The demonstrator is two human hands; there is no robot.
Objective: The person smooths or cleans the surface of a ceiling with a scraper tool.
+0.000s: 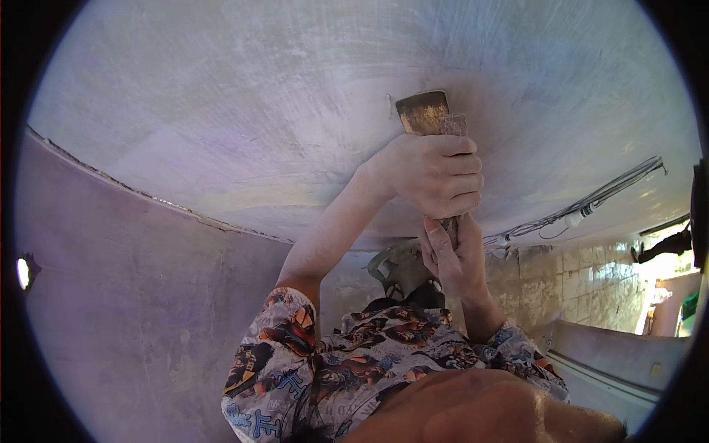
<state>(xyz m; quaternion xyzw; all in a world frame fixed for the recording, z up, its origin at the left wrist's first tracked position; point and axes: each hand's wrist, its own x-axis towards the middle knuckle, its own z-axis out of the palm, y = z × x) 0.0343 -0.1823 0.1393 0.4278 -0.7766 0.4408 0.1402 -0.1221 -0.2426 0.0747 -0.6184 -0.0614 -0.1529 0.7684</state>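
A putty knife (424, 113) with a dark, worn blade lies with its edge at the pale plastered surface. My left hand (436, 171) is closed around it, the four fingers wrapped over from the left. Beside the blade, a grey, rough-textured strip (455, 125) sticks up out of the same fist. Below, my right hand (454, 258) is closed around the lower end of the handle (448, 224), its thumb lying along it. The left hand hides most of the handle. A small rough mark (390, 105) shows on the plaster left of the blade.
A bundle of cables (583, 203) with white lamp holders runs along the surface at right. A cracked seam (148, 193) borders the purplish wall (133, 310), where a lamp (25, 273) glows. My feet are on a green stool (380, 263) below. A tiled wall (569, 284) stands at right.
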